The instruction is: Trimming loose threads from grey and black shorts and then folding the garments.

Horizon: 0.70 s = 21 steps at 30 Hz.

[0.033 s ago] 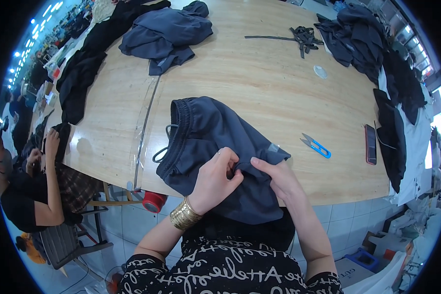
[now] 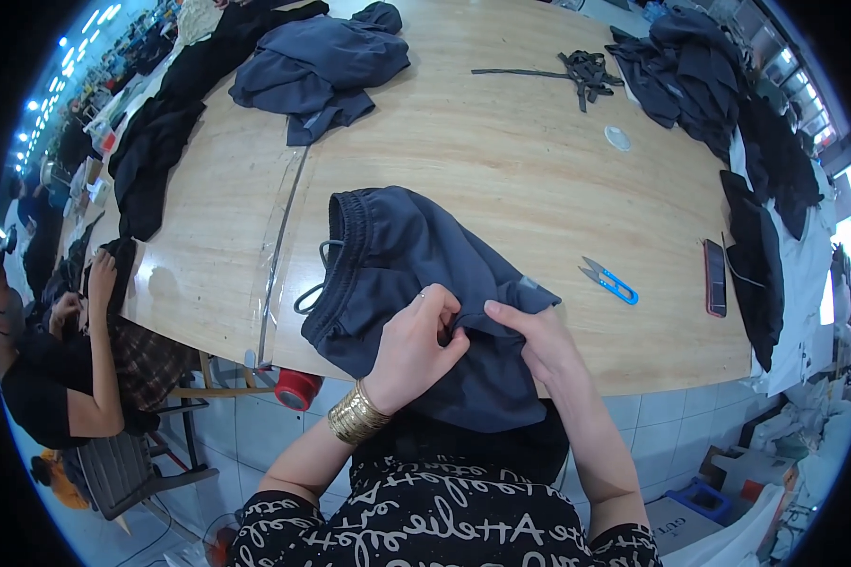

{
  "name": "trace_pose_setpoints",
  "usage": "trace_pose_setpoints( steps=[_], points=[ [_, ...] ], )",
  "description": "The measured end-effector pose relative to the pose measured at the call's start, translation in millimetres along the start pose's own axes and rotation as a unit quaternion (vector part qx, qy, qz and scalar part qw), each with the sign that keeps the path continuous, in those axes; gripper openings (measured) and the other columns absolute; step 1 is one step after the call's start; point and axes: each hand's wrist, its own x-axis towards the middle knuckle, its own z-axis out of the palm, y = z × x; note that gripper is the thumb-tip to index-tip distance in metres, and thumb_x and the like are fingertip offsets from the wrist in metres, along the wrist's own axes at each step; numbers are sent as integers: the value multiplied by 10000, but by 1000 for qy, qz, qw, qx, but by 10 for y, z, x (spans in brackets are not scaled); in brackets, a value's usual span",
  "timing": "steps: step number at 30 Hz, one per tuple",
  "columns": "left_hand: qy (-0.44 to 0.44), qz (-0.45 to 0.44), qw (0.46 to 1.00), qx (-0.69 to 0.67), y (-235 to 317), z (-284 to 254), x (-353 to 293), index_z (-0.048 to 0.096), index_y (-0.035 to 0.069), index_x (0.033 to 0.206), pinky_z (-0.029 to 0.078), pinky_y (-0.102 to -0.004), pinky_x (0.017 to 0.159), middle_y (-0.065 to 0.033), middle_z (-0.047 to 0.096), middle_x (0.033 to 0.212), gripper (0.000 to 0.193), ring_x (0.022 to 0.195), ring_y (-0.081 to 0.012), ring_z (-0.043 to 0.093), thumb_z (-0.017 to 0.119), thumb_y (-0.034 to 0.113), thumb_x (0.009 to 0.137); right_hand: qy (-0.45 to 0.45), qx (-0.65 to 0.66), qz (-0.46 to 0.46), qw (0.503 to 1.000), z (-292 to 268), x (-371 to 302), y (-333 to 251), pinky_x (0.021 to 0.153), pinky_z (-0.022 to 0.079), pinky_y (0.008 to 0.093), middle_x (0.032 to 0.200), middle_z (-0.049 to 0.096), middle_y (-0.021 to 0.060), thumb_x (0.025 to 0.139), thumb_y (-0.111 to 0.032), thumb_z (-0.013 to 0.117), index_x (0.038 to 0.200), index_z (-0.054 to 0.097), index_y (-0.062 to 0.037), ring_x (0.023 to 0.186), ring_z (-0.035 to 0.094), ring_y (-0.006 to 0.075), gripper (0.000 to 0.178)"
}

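Note:
A pair of dark blue-grey shorts (image 2: 397, 250) lies at the table's near edge, its gathered elastic waistband to the left and a drawstring loop (image 2: 310, 299) sticking out of it. My left hand (image 2: 416, 335), with a ring and a gold cuff at the wrist, pinches the fabric near the middle of the garment. My right hand (image 2: 537, 335) grips the same cloth close by, thumb on top and the other fingers hidden underneath. Some of the shorts hangs over the edge against me. Right of the hands rest blue-handled thread snips (image 2: 613, 282).
A phone (image 2: 715, 279) lies near the right edge beside black cloth (image 2: 755, 283). Farther off are crumpled blue-grey garments (image 2: 321, 61), another garment heap (image 2: 690, 71) and a tangle of dark cord (image 2: 591, 76). At left a seated co-worker (image 2: 76, 378) handles dark fabric.

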Motion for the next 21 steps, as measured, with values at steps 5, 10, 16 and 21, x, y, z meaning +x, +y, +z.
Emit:
trace_pose_setpoints(
  steps=[5, 10, 16, 21],
  points=[
    [4, 10, 999, 45, -68, 62, 41, 507, 21, 875, 463, -264, 579, -67, 521, 732, 233, 598, -162, 549, 645, 0, 688, -32, -23, -11, 999, -96, 37, -97, 842, 455, 271, 989, 633, 69, 788, -68, 684, 1090, 578, 26, 925, 581, 130, 334],
    [17, 60, 989, 134, -14, -137, 180, 523, 32, 805, 454, -279, 534, -75, 518, 741, 165, 586, -183, 557, 615, -11, 675, -15, -11, -101, 995, -69, 28, -174, 838, 450, 267, 1003, 626, 73, 812, -50, 651, 1100, 571, 38, 948, 566, 124, 312],
    [61, 145, 987, 43, 58, -266, 228, 554, 57, 759, 468, -324, 536, -85, 527, 727, 124, 623, -235, 562, 613, 2, 665, -39, -141, -42, 988, -77, 47, -96, 766, 474, 263, 963, 625, 67, 811, -90, 672, 1076, 580, 29, 851, 585, 119, 305],
    [-34, 89, 995, 43, 32, 176, 79, 448, 59, 898, 483, -380, 590, -116, 473, 882, 260, 778, -293, 573, 607, 70, 693, 60, -29, -52, 996, -160, -124, -317, 660, 491, 263, 797, 628, 62, 746, -23, 690, 831, 602, -8, 691, 599, 139, 123]
  ],
)
